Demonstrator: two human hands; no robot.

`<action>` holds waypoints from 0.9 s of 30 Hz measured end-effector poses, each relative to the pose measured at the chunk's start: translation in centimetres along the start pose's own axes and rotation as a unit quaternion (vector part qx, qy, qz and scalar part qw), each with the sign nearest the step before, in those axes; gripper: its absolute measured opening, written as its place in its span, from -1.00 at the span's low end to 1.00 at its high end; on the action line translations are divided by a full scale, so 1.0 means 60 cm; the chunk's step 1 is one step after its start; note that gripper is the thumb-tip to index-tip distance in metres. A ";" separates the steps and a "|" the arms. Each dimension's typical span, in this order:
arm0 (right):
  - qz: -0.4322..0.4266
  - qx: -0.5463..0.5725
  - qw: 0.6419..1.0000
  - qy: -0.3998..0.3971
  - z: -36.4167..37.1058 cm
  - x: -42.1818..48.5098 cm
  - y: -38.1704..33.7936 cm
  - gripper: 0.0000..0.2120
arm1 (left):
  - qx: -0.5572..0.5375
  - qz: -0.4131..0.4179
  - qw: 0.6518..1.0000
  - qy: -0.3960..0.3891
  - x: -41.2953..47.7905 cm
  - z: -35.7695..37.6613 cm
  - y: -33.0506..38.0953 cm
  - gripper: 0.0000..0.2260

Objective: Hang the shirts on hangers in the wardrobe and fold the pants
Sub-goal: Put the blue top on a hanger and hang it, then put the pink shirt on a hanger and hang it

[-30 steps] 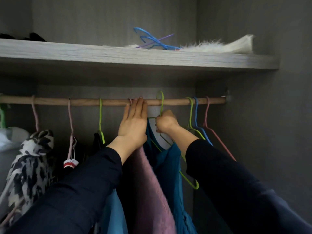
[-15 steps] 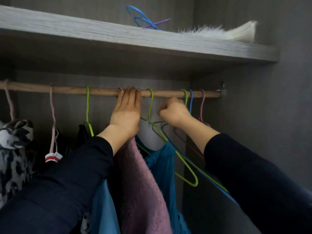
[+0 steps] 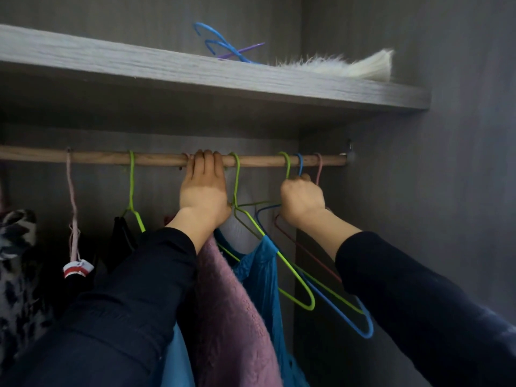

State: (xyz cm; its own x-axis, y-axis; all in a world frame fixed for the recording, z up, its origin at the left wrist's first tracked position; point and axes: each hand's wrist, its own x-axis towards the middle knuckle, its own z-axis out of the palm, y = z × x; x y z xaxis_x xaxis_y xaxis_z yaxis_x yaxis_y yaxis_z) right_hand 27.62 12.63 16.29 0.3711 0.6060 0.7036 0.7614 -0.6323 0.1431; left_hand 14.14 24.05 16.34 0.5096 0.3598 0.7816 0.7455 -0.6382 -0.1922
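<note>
A wooden rail (image 3: 106, 158) runs across the wardrobe. My left hand (image 3: 203, 188) grips the rail, its fingers curled over the top beside a pink hook. A teal shirt (image 3: 262, 263) hangs on a green hanger (image 3: 237, 180) just right of that hand, and a pink fuzzy garment (image 3: 223, 297) hangs below my left wrist. My right hand (image 3: 301, 199) is closed around the necks of empty hangers near the rail's right end: a green hanger (image 3: 303, 304), a blue hanger (image 3: 363, 328) and a red one (image 3: 307, 252).
Left on the rail hang a green hanger (image 3: 131, 185) with a dark garment, a pink hanger (image 3: 72, 196) with a tagged item and a black-and-white patterned garment (image 3: 16, 247). The shelf (image 3: 195, 76) above holds blue and purple hangers (image 3: 223, 48) and white fur (image 3: 349, 65). The wardrobe side wall (image 3: 446, 191) is close on the right.
My right hand has moved right from the teal shirt's hanger to the empty hangers at the rail's end. My left hand's fingers have curled over the rail.
</note>
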 end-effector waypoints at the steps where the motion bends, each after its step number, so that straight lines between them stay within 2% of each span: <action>1: 0.002 0.017 1.000 0.008 -0.002 0.003 -0.003 -0.75 | 0.003 -0.001 1.000 0.000 0.000 -0.002 0.000 -0.15; 6: 0.032 0.121 0.991 0.038 -0.016 0.012 -0.017 -0.70 | 0.015 0.002 1.000 -0.003 -0.002 -0.008 -0.002 -0.16; 8: 0.062 0.194 0.979 0.020 -0.021 0.008 -0.022 -0.77 | 0.001 -0.002 1.000 -0.006 -0.002 -0.012 0.000 -0.18; 10: 0.076 0.288 0.954 -0.019 -0.022 0.002 -0.024 -0.85 | -0.021 -0.006 1.000 -0.012 -0.001 -0.016 0.001 -0.20; 13: 0.095 0.412 0.901 -0.093 -0.017 -0.015 -0.026 -0.81 | -0.049 -0.002 0.998 -0.028 -0.003 -0.021 -0.003 -0.16; 15: 0.129 0.459 0.871 -0.116 -0.009 -0.035 -0.025 -0.81 | -0.066 0.004 0.997 -0.036 -0.006 -0.025 -0.007 -0.13; 17: 0.154 0.479 0.854 -0.131 0.000 -0.063 -0.019 -0.83 | -0.099 0.001 0.995 -0.033 -0.013 -0.027 -0.007 -0.16; 21: 0.180 0.485 0.845 -0.138 -0.003 -0.126 0.005 -0.82 | -0.198 -0.009 0.980 0.018 -0.049 -0.034 0.029 -0.32; 27: 0.176 0.501 0.839 -0.116 -0.061 -0.222 0.049 -0.93 | -0.319 0.029 0.947 0.011 -0.119 -0.048 0.129 -0.42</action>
State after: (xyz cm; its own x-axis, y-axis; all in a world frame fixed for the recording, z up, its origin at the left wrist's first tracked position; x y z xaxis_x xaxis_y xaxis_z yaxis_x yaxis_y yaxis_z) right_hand 22.97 0.92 9.86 0.6716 0.6186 0.4078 0.6046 -0.1395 -0.7842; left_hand 15.03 14.58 11.00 0.5278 0.3019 0.7939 0.3015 -0.9404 0.1571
